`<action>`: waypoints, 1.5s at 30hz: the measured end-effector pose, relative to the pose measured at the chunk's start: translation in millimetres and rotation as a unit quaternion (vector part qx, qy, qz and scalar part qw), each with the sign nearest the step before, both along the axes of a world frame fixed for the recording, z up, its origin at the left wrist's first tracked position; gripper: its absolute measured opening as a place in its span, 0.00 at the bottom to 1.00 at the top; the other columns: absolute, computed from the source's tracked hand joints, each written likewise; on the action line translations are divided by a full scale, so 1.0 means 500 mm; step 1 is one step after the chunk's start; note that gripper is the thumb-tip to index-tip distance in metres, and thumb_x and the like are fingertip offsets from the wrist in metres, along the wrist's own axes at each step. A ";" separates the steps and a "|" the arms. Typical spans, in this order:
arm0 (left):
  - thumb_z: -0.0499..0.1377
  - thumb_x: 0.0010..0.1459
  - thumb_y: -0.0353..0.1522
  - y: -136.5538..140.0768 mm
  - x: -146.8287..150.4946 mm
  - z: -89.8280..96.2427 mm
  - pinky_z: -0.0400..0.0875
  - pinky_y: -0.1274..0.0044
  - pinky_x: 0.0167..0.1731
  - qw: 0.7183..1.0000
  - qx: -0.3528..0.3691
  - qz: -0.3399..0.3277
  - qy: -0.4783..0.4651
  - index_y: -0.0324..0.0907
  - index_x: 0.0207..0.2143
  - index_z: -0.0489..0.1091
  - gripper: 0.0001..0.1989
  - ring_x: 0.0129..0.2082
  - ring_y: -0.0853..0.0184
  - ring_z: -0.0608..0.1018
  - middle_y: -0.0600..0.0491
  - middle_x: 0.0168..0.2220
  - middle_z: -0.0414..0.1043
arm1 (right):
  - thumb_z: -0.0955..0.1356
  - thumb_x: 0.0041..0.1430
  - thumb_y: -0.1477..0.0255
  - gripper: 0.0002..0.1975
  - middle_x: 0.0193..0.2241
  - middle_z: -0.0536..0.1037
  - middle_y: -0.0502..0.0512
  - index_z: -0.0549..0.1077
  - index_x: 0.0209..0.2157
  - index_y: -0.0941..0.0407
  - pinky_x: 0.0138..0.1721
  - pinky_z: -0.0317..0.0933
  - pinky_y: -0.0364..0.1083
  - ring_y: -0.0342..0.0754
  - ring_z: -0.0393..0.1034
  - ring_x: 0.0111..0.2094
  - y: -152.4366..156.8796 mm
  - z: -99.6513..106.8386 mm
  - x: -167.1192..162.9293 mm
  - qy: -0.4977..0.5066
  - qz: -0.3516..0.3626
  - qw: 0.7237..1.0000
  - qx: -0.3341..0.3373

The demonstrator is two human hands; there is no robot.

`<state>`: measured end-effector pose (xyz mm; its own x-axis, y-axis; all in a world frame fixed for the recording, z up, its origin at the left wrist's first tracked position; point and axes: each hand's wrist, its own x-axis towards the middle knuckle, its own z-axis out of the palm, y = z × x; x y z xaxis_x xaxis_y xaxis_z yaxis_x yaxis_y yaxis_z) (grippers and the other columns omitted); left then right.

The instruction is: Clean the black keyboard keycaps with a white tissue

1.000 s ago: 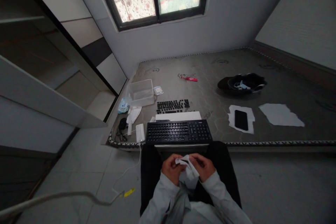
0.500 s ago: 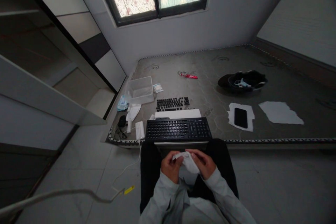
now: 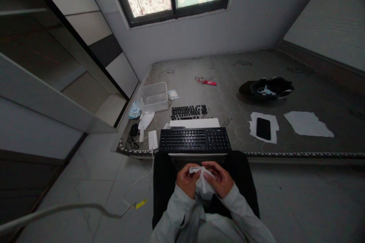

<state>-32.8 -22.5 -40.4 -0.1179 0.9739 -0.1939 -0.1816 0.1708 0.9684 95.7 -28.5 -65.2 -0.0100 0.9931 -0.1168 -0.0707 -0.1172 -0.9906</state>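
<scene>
Over my lap, my left hand [image 3: 187, 179] and my right hand [image 3: 221, 179] are closed on a crumpled white tissue [image 3: 203, 185], thumbs pressed into it. Part of the tissue hangs down between the palms; whether anything lies inside its folds is hidden. Just beyond my hands, at the platform's front edge, rests a black keyboard [image 3: 195, 140] whose main letter area lacks its keycaps. Behind it lies a white sheet or box [image 3: 195, 123], and past that a group of loose black keycaps [image 3: 188, 112] is laid out in rows.
On the grey mattress [image 3: 225, 98] are a clear plastic box [image 3: 154, 97], a white power strip [image 3: 153, 140], a black cable bundle [image 3: 133, 131] and a red packet [image 3: 209, 82]. To the right lie a phone [image 3: 263, 128] on white paper, another paper sheet [image 3: 309, 123] and a dark cap [image 3: 268, 88].
My fingers have shifted on the tissue: it is bunched up between both thumbs, and my right thumb has moved inward. The whole view has moved slightly.
</scene>
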 end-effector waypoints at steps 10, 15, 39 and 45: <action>0.60 0.46 0.32 0.002 -0.019 -0.011 0.71 0.76 0.33 0.996 -0.031 -0.063 0.057 0.37 0.30 0.76 0.09 0.32 0.63 0.78 0.47 0.30 0.78 | 0.68 0.48 0.60 0.21 0.40 0.77 0.60 0.72 0.43 0.56 0.39 0.68 0.47 0.51 0.72 0.39 0.005 0.007 0.006 -0.087 0.026 0.996 0.000; 0.61 0.44 0.32 0.004 -0.016 -0.011 0.70 0.78 0.28 0.996 -0.038 -0.066 0.054 0.36 0.28 0.76 0.09 0.28 0.64 0.77 0.49 0.26 0.78 | 0.66 0.50 0.59 0.17 0.39 0.78 0.59 0.76 0.36 0.56 0.41 0.67 0.48 0.53 0.73 0.40 0.005 0.010 0.011 -0.115 0.026 0.993 0.008; 0.65 0.39 0.35 -0.006 0.003 -0.018 0.68 0.81 0.24 0.996 -0.022 -0.052 0.072 0.37 0.26 0.72 0.11 0.23 0.70 0.74 0.52 0.23 0.74 | 0.65 0.51 0.57 0.19 0.26 0.79 0.56 0.76 0.29 0.58 0.31 0.66 0.44 0.49 0.73 0.29 0.014 -0.023 0.032 -0.083 0.038 0.996 -0.015; 0.66 0.38 0.35 -0.005 0.011 -0.018 0.63 0.84 0.21 0.998 -0.016 -0.037 0.040 0.39 0.23 0.68 0.12 0.19 0.75 0.69 0.58 0.18 0.68 | 0.65 0.51 0.57 0.17 0.28 0.78 0.57 0.75 0.29 0.57 0.34 0.66 0.45 0.50 0.73 0.31 0.020 -0.019 0.021 -0.071 0.026 0.997 0.003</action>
